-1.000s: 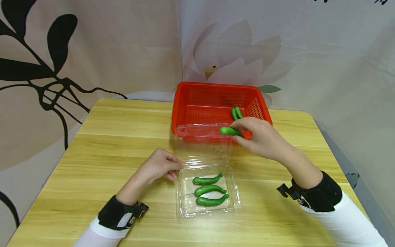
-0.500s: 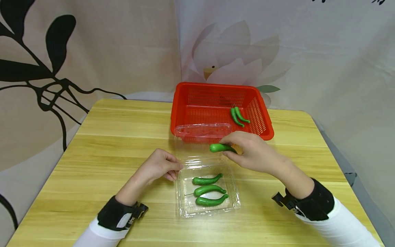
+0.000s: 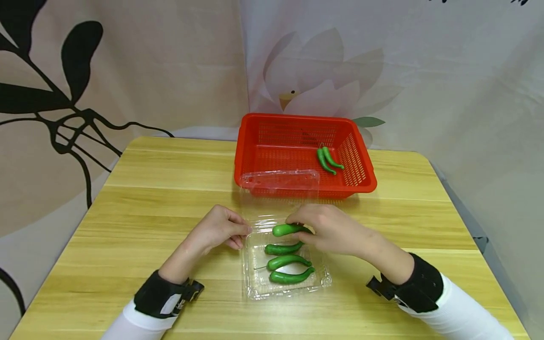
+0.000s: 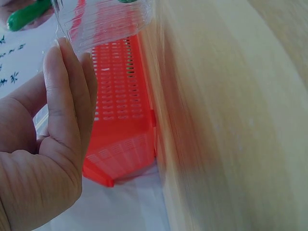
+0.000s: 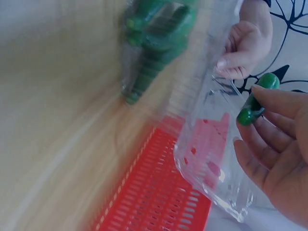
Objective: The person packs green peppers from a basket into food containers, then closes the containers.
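Observation:
A clear plastic clamshell container (image 3: 260, 285) lies on the table with its lid (image 3: 272, 205) folded back toward the basket. Three green chili peppers (image 3: 289, 261) rest in its base, side by side. My left hand (image 3: 223, 226) pinches the container's left edge near the hinge; in the left wrist view, the fingertips (image 4: 62, 45) meet the plastic. Another green chili pepper (image 3: 284, 230) is held between thumb and fingers of my right hand (image 3: 333, 231), over the back of the base. The right wrist view shows this pepper (image 5: 260, 98) pinched, its two ends sticking out.
A red perforated basket (image 3: 276, 153) stands at the back of the wooden table (image 3: 170, 189), with two green chili peppers (image 3: 326, 160) inside at the right. The lid's far end overlaps the basket's front wall in the head view. A printed cloth (image 3: 182, 66) hangs behind.
My right hand has brought its chili pepper from the basket's front toward me and left, to over the container's base. My left hand stays at the container's edge.

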A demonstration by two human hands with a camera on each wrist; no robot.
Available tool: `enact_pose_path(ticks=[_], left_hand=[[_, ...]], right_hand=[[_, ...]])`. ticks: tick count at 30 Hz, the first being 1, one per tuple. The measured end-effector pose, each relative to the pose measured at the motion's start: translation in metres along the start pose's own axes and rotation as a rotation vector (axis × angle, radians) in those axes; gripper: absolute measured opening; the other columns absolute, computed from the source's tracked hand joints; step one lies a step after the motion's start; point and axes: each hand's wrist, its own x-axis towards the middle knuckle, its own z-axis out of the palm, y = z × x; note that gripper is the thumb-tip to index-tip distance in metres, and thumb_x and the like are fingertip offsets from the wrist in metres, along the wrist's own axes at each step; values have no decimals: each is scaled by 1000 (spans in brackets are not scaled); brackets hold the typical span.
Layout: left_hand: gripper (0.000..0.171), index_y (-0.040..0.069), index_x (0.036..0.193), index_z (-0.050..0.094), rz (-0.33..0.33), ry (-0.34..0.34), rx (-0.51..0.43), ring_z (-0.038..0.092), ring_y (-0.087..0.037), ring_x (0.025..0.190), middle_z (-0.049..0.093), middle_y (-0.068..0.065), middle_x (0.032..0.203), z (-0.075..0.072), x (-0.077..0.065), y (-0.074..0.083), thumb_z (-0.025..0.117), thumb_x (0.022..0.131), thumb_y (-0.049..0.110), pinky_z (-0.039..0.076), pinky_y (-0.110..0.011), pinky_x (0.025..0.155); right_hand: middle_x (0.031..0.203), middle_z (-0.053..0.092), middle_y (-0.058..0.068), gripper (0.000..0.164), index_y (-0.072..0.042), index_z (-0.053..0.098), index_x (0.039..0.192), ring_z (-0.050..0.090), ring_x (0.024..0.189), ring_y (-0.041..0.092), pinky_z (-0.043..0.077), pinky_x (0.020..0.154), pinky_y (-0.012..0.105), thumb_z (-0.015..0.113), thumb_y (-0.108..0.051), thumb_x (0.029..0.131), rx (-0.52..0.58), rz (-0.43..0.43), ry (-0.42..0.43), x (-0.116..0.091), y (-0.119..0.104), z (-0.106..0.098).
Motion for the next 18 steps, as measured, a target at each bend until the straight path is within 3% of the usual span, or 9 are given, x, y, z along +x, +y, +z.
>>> enact_pose_path(ticks=[7, 18], left_hand=[[15, -11, 102, 76, -1, 1, -1, 67, -17, 55, 71, -12, 74, 0, 0, 0, 77, 94, 1, 64, -32, 56], [16, -12, 103, 75, 3, -1, 0, 67, -16, 55, 71, -12, 73, 0, 1, -2, 77, 94, 1, 65, -34, 57]], right_hand=[[105, 75, -6, 23, -12, 76, 113, 69, 100, 10, 60, 89, 31, 83, -11, 91, -17, -54, -56, 3, -1, 13], [101, 75, -8, 23, -15, 77, 113, 69, 92, 4, 61, 82, 26, 83, -13, 91, -39, -46, -140, 4, 0, 33]])
